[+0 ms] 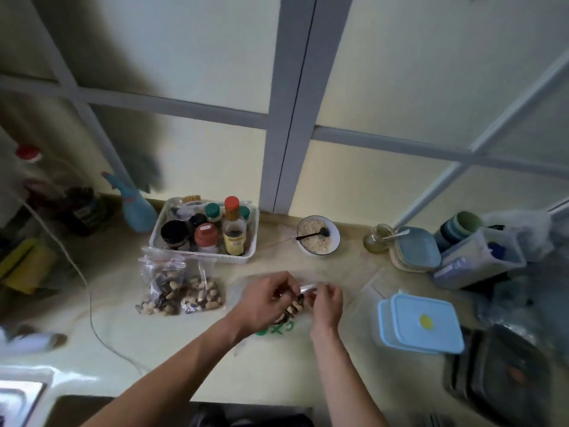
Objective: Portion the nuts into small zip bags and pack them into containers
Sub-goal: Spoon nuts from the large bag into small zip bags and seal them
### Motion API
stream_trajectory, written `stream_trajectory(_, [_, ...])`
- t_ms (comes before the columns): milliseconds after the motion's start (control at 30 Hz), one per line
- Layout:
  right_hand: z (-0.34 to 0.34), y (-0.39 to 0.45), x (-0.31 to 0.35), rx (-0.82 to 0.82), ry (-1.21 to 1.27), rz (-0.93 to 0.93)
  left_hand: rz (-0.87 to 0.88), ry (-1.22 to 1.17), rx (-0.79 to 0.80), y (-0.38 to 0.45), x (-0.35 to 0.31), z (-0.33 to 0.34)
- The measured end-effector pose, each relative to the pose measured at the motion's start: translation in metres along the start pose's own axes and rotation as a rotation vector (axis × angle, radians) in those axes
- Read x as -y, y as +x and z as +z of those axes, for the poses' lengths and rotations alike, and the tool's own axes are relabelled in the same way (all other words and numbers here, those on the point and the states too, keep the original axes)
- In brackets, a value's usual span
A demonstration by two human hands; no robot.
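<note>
Bags [181, 288] at centre left were already filled; a third zip bag [295, 303] was pinched by left hand [264, 298] and right hand [328, 303]; blue-lidded containers [425, 326] at right remained unpacked, judged

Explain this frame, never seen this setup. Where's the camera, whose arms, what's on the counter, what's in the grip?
There is no machine here: one wide-angle camera on a person's head looks down at their own bare arms. The left hand and right hand together pinch the top of a small zip bag holding nuts, apparently at its seal. On the counter, two filled bags lie to the left, with a white basket of jars behind them. A bowl with a spoon sits further back, and blue-lidded containers wait on the right.
</note>
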State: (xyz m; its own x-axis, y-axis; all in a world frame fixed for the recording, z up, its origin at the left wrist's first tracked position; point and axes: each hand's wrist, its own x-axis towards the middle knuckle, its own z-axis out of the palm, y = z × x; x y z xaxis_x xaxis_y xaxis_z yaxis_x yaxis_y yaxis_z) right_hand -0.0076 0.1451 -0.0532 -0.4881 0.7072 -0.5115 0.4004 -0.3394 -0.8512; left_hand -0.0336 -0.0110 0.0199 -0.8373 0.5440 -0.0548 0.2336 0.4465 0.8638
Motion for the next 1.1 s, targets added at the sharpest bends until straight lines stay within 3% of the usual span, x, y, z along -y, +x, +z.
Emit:
stream_trajectory(167, [-0.045, 0.011, -0.006, 0.131, -0.173, 0.146, -0.253, 0.369, 0.163, 0.009, 0.032, 0.078])
stream_trajectory(333, [-0.088, 0.022, -0.014, 0.005, -0.503, 0.010, -0.422, 0.347, 0.007, 0.009, 0.045, 0.119])
stream_trajectory(467, [-0.113, 0.030, -0.016, -0.037, -0.630, 0.005, -0.478, 0.353, -0.003, 0.015, 0.038, 0.140])
stream_trajectory(600, [-0.127, 0.035, -0.018, 0.028, -0.792, -0.065, -0.514, 0.298, -0.020, 0.017, 0.028, 0.159])
stream_trajectory(767, [-0.114, 0.039, 0.003, 0.180, -0.739, -0.309, -0.562, 0.239, -0.017, 0.017, 0.015, 0.168])
stream_trajectory(967, [-0.085, 0.083, 0.032, 0.418, -0.926, -0.249, -0.634, 0.104, -0.084, 0.011, 0.027, 0.155])
stream_trajectory(1100, [-0.070, 0.130, 0.050, 0.394, -1.032, -0.189, -0.714, -0.123, -0.124, 0.000, 0.034, 0.147])
